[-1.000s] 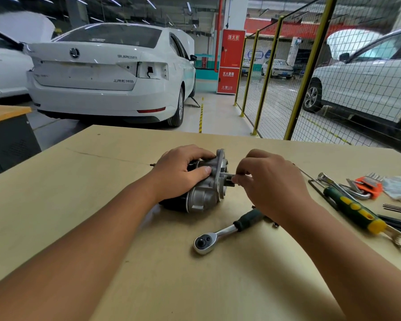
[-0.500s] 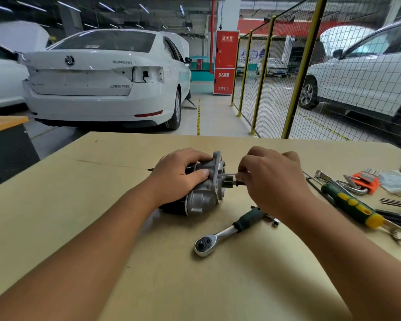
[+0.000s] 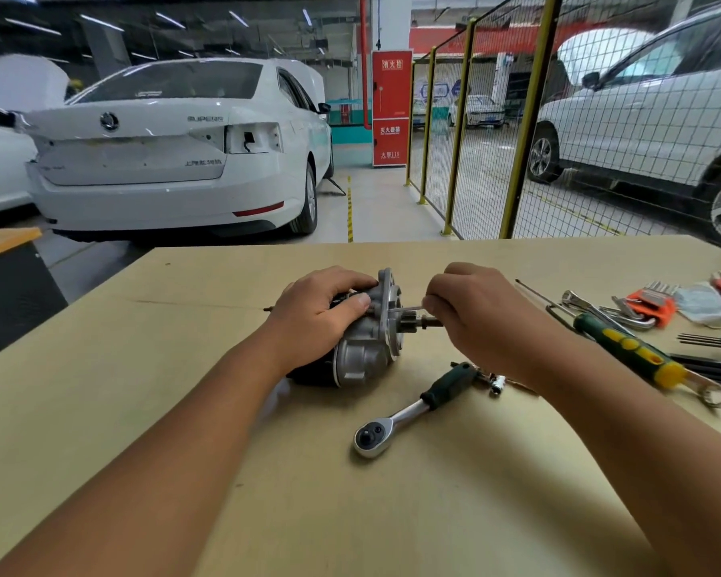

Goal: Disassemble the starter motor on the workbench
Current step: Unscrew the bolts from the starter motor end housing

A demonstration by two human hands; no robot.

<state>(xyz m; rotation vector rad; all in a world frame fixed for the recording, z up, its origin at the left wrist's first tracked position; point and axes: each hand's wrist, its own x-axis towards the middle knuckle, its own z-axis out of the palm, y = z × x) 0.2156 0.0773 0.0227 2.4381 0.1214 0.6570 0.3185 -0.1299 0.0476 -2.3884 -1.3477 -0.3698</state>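
I see the cast silver-grey metal starter motor (image 3: 367,339) with its black rear body lying on its side near the middle of the tan wooden counter (image 3: 142,368). My left hand (image 3: 321,314) curls over its housing, thumb pressed on the flange. My right hand (image 3: 475,314) pinches a thin bright steel bolt (image 3: 404,310), now drawn farther out of the flange than a second ago. A chrome ratchet with a dark green grip (image 3: 408,410) lies toward the near edge.
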